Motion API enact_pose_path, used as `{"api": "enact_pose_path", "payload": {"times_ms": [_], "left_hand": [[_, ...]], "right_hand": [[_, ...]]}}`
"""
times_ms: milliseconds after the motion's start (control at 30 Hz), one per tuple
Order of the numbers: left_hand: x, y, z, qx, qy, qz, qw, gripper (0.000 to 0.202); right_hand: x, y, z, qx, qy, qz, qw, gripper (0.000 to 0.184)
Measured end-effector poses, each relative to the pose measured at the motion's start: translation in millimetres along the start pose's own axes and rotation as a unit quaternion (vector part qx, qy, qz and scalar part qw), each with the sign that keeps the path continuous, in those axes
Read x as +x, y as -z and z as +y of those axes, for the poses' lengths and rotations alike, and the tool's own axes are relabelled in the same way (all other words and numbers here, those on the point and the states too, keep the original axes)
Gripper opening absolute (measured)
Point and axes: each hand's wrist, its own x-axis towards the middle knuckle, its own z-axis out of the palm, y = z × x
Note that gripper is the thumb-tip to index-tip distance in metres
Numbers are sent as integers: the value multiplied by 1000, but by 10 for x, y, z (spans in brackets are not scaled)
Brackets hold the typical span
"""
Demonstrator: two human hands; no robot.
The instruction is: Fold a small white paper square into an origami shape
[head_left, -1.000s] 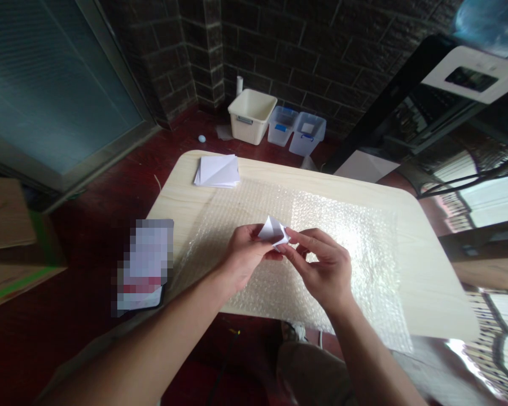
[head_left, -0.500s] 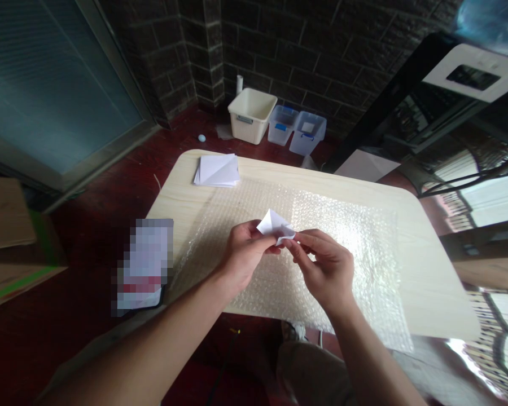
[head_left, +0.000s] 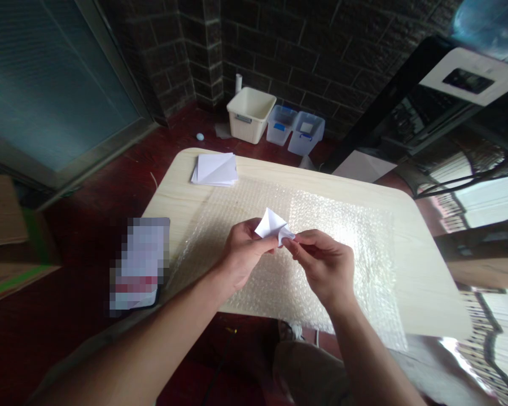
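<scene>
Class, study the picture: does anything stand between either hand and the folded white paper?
Nothing visible does. The left hand and right hand both grip the folded white paper directly. The bubble wrap lies beneath them, and the stack of paper sits apart, at the table's far left corner.

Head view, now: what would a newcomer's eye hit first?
First, the small folded white paper near mid-frame, held by the left hand and pinched at its right end by the right hand. Next, the bubble wrap under the hands, glaring brightest toward the right. Then the white paper stack at the far left corner of the pale table.
</scene>
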Motion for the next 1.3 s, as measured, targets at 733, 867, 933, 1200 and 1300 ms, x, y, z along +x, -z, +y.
{"api": "enact_pose_path", "payload": {"times_ms": [733,867,933,1200,1300], "left_hand": [[-38,14,38,-23,64,-22,997,26],[-52,12,48,-44,116,-33,992,21],[-54,10,60,-34,106,-26,993,20],[-25,38,55,96,-73,23,992,15],[-31,43,53,126,-111,9,986,14]], "right_hand": [[5,26,46,-54,68,3,996,3],[14,-4,43,-5,45,28,999,6],[24,-12,15,13,39,26,999,6],[43,29,75,76,8,-17,997,19],[39,46,109,64,23,-29,997,15]]}}
